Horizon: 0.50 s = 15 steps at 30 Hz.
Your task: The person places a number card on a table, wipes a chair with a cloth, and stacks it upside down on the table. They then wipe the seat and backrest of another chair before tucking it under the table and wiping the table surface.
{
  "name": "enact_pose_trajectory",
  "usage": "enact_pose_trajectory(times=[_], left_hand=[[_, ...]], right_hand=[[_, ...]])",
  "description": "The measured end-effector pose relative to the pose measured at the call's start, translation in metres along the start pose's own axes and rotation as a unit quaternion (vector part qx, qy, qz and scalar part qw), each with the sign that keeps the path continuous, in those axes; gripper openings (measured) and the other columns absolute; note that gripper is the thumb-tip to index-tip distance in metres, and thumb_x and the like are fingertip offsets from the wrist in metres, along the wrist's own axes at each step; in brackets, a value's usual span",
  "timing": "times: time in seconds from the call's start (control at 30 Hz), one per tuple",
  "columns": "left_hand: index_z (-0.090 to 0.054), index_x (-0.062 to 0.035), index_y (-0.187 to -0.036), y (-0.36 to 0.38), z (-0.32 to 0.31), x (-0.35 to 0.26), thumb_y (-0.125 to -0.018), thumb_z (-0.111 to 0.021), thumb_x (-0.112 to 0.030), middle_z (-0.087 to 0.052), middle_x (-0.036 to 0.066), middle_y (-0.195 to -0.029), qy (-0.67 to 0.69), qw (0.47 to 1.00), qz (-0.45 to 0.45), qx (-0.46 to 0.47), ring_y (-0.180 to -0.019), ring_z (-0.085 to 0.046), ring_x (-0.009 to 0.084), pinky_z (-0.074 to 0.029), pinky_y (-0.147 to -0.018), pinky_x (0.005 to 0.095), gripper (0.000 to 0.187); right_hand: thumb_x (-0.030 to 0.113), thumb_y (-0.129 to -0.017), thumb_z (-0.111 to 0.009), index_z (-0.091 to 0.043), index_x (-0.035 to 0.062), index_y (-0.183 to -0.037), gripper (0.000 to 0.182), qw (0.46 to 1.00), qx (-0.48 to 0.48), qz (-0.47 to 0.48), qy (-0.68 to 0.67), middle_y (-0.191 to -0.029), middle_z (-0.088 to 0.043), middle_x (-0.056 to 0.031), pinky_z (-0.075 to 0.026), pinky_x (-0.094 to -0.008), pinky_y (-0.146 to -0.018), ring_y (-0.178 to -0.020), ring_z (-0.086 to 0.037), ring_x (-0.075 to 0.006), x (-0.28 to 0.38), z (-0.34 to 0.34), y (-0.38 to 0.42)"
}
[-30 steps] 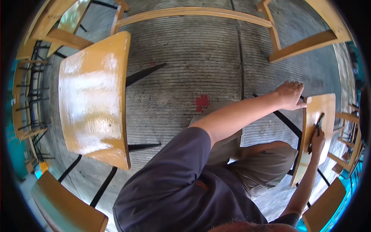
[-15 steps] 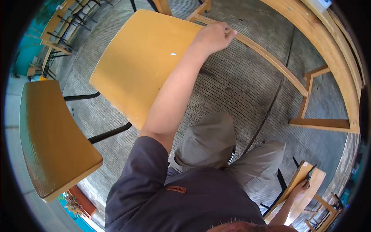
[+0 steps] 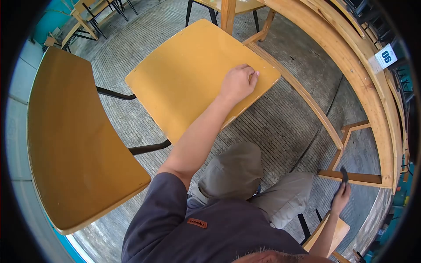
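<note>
My left hand [image 3: 239, 83] is over the right part of a yellow wooden chair seat [image 3: 184, 74], close to its surface, with the fingers curled and the thumb near them. Whatever it may hold is hidden. Down at the right, my right hand [image 3: 340, 198] is closed round a dark, narrow tool [image 3: 344, 173], whose tip points up, away from my body. The chair's curved brown backrest [image 3: 79, 140] stands at the left, joined to the seat by black metal bars.
A long wooden table edge [image 3: 346, 52] with a card marked 06 [image 3: 386, 56] curves along the right, above a wooden footrail [image 3: 302, 90]. Another wooden chair [image 3: 324, 234] is at the lower right. More chairs [image 3: 90, 11] stand at the upper left, on ribbed concrete.
The chair appears further right and larger. My left hand has gone from beyond the seat's edge to over the seat. My right hand has risen off the lower right chair with the tool.
</note>
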<state>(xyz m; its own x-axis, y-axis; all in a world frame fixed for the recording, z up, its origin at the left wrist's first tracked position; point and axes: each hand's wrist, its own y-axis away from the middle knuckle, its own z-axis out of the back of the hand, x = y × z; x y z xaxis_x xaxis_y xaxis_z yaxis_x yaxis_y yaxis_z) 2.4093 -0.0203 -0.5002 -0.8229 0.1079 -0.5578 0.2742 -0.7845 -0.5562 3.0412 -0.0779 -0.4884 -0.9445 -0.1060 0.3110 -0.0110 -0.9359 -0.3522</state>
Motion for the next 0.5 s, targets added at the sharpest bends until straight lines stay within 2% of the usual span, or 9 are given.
enact_pose_trajectory(times=[0.03, 0.1, 0.13, 0.17, 0.23, 0.3, 0.33, 0.43, 0.5], left_hand=[[-0.070, -0.0012, -0.082, -0.002, 0.003, -0.008, -0.098, -0.064, -0.026, -0.069, 0.016, -0.083, 0.048, 0.997, 0.063, 0.007, -0.077, -0.068, 0.0320, -0.055, -0.072, 0.0420, 0.030], [-0.067, -0.0027, -0.075, -0.002, 0.004, -0.014, -0.097, -0.064, -0.026, -0.066, 0.014, -0.073, 0.064, 0.997, 0.028, -0.030, -0.065, -0.064, 0.0306, -0.052, -0.063, 0.0409, 0.032], [-0.064, -0.0043, -0.068, -0.001, 0.006, -0.015, -0.097, -0.065, -0.026, -0.062, 0.012, -0.063, 0.075, 0.995, -0.008, -0.065, -0.054, -0.060, 0.0292, -0.050, -0.054, 0.0397, 0.036], [-0.064, -0.0043, -0.068, -0.002, 0.008, -0.017, -0.097, -0.065, -0.026, -0.062, 0.012, -0.063, 0.072, 0.995, -0.009, -0.069, -0.054, -0.060, 0.0292, -0.050, -0.054, 0.0397, 0.036], [-0.058, -0.0069, -0.059, 0.000, 0.010, -0.020, -0.097, -0.066, -0.027, -0.057, 0.009, -0.055, 0.061, 0.991, -0.090, -0.080, -0.047, -0.056, 0.0278, -0.047, -0.049, 0.0373, 0.044], [-0.058, -0.0076, -0.056, -0.005, 0.012, -0.016, -0.096, -0.067, -0.028, -0.055, 0.008, -0.052, 0.053, 0.988, -0.103, -0.105, -0.045, -0.055, 0.0266, -0.045, -0.046, 0.0360, 0.046], [-0.058, -0.0077, -0.056, -0.005, 0.013, -0.010, -0.096, -0.068, -0.028, -0.056, 0.008, -0.053, 0.059, 0.987, -0.098, -0.112, -0.045, -0.056, 0.0263, -0.045, -0.046, 0.0360, 0.046], [-0.058, -0.0080, -0.055, -0.007, 0.014, -0.003, -0.095, -0.069, -0.027, -0.058, 0.008, -0.054, 0.054, 0.988, -0.077, -0.121, -0.046, -0.058, 0.0253, -0.046, -0.046, 0.0359, 0.045], [-0.059, -0.0082, -0.055, -0.010, 0.019, -0.005, -0.094, -0.069, -0.026, -0.060, 0.008, -0.055, 0.041, 0.989, -0.058, -0.132, -0.047, -0.059, 0.0246, -0.046, -0.046, 0.0357, 0.044]], right_hand=[[0.026, -0.106, -0.053, -0.061, -0.0043, -0.118, 0.033, 0.998, 0.016, 0.018, -0.066, -0.109, -0.065, -0.0173, -0.047, -0.0360, -0.092, -0.101, -0.062, -0.0290, 0.048, -0.019, -0.031], [0.025, -0.106, -0.055, -0.063, -0.0023, -0.119, 0.031, 0.982, 0.017, 0.091, -0.168, -0.105, -0.065, -0.0115, -0.045, -0.0305, -0.094, -0.101, -0.060, -0.0194, 0.133, -0.067, -0.091], [0.025, -0.106, -0.055, -0.065, -0.0020, -0.119, 0.031, 0.976, 0.055, 0.068, -0.199, -0.109, -0.066, -0.0107, -0.044, -0.0298, -0.097, -0.104, -0.061, -0.0195, 0.182, -0.083, -0.115], [0.025, -0.106, -0.055, -0.066, -0.0019, -0.118, 0.031, 0.965, 0.057, 0.093, -0.238, -0.111, -0.067, -0.0104, -0.045, -0.0307, -0.097, -0.106, -0.062, -0.0205, 0.233, -0.099, -0.134], [0.028, -0.104, -0.057, -0.064, 0.0011, -0.129, 0.037, 0.934, 0.053, 0.248, -0.251, -0.129, -0.065, -0.0138, -0.044, -0.0350, -0.106, -0.122, -0.061, -0.0274, 0.329, -0.124, -0.160], [0.043, -0.101, -0.058, -0.041, 0.0090, -0.154, 0.066, 0.911, 0.164, 0.321, -0.200, -0.155, -0.044, -0.0204, -0.033, -0.0423, -0.119, -0.144, -0.042, -0.0355, 0.396, -0.151, -0.169], [0.047, -0.100, -0.057, -0.028, 0.0097, -0.160, 0.076, 0.891, 0.233, 0.347, -0.179, -0.160, -0.035, -0.0222, -0.025, -0.0429, -0.123, -0.151, -0.031, -0.0351, 0.419, -0.170, -0.168], [0.047, -0.101, -0.054, -0.023, 0.0065, -0.160, 0.078, 0.870, 0.233, 0.428, -0.079, -0.163, -0.029, -0.0224, -0.020, -0.0439, -0.125, -0.154, -0.023, -0.0356, 0.441, -0.216, -0.176], [0.039, -0.101, -0.055, -0.024, 0.0026, -0.159, 0.075, 0.859, 0.279, 0.405, -0.141, -0.163, -0.028, -0.0219, -0.018, -0.0449, -0.126, -0.155, -0.018, -0.0354, 0.441, -0.219, -0.190]])
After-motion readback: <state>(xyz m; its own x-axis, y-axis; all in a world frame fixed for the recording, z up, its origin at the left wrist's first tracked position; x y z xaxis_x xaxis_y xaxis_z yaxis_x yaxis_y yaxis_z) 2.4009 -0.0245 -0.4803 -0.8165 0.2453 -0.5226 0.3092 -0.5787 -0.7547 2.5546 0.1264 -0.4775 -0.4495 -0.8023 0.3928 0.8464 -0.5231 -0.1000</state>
